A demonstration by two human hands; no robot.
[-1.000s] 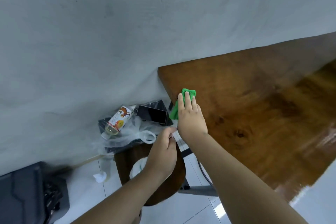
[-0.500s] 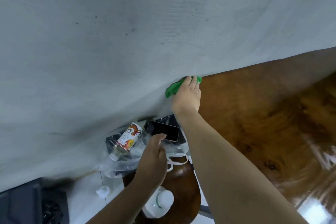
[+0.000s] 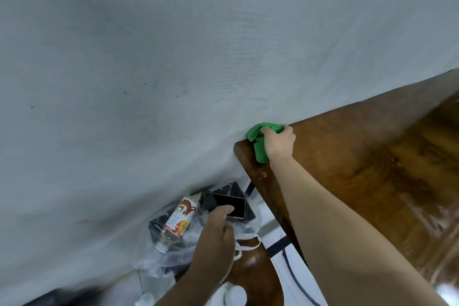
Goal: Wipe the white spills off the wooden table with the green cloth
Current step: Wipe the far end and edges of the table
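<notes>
The bunched green cloth (image 3: 259, 143) lies on the far left corner of the wooden table (image 3: 360, 169), right where the table meets the wall. My right hand (image 3: 279, 143) is closed around the cloth and presses it onto the wood. A small pale spot (image 3: 263, 174) shows near the table's left edge, just below the cloth. My left hand (image 3: 218, 233) hangs off the table to the left, above a stool, fingers loosely curled with nothing in them. Pale glare streaks the table at the right.
A grey wall (image 3: 173, 57) fills the upper view. Left of the table a round wooden stool (image 3: 255, 271) carries a black phone (image 3: 227, 205), a labelled bottle (image 3: 177, 225), a clear plastic bag (image 3: 173, 253) and a white lidded container (image 3: 233, 297). A dark cable (image 3: 295, 278) runs over the white floor.
My right hand slid the cloth from the table's left edge to the far corner by the wall and has curled around it. The left hand stayed low beside the stool.
</notes>
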